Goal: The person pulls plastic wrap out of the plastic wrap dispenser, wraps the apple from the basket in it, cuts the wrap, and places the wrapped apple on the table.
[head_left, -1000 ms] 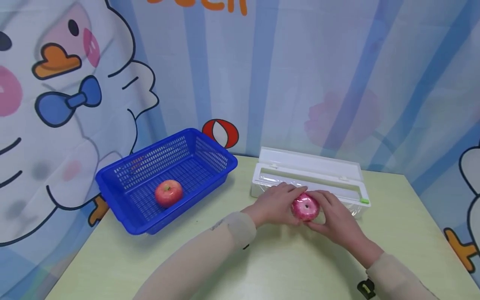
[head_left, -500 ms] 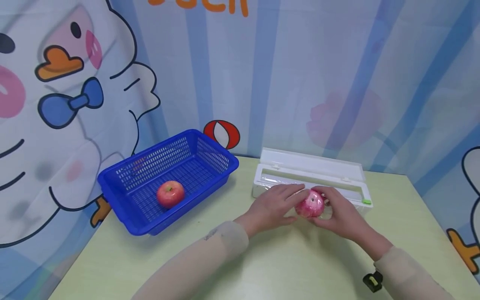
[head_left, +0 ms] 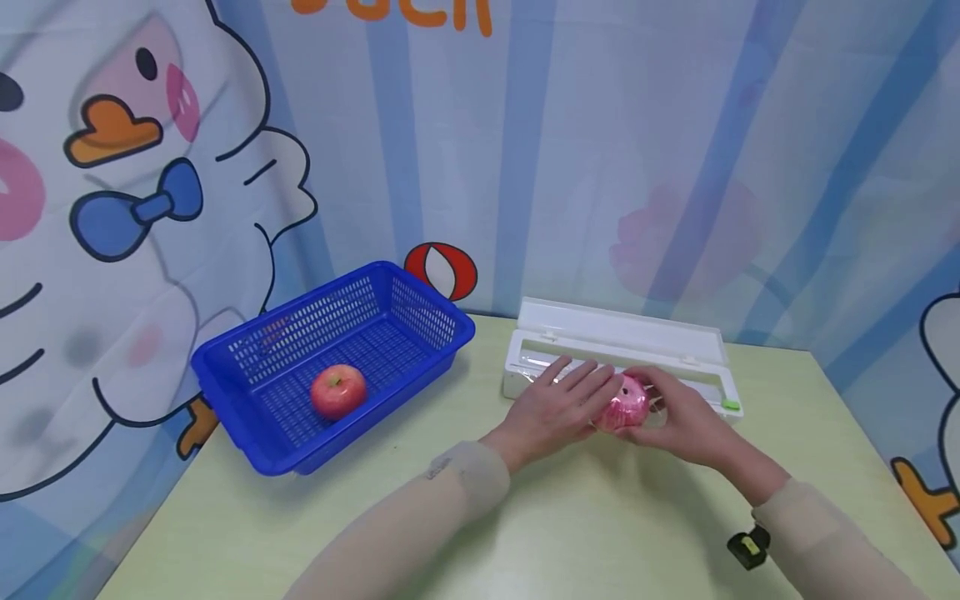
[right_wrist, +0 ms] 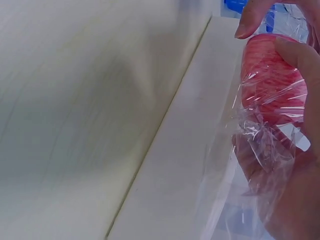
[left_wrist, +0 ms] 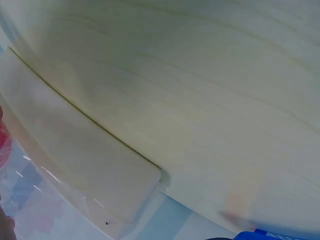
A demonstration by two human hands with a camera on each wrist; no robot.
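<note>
A red apple (head_left: 627, 407) in clear plastic wrap is held above the table in the head view. My right hand (head_left: 686, 423) grips its right side, thumb below and fingers curled over the top. Extended fingers of my left hand (head_left: 549, 414) lie against the apple's left side. In the right wrist view, crumpled plastic wrap (right_wrist: 265, 150) hangs from the apple into the right palm. Behind both hands stands a white cling film dispenser (head_left: 622, 323), its lid raised. The left wrist view shows mostly table and the dispenser's side, with only a sliver of apple at its left edge.
To the left, a blue plastic basket (head_left: 386, 408) holds another red apple (head_left: 339, 392). A green slider (head_left: 731, 405) sits at the dispenser's right end. The pale table (head_left: 570, 533) meets a cartoon-printed cloth (head_left: 450, 150) at the back.
The apple has shifted slightly right and turned in my hands. My left hand has gone from curled round its left side to fingers extended against it; the right hand keeps its grip.
</note>
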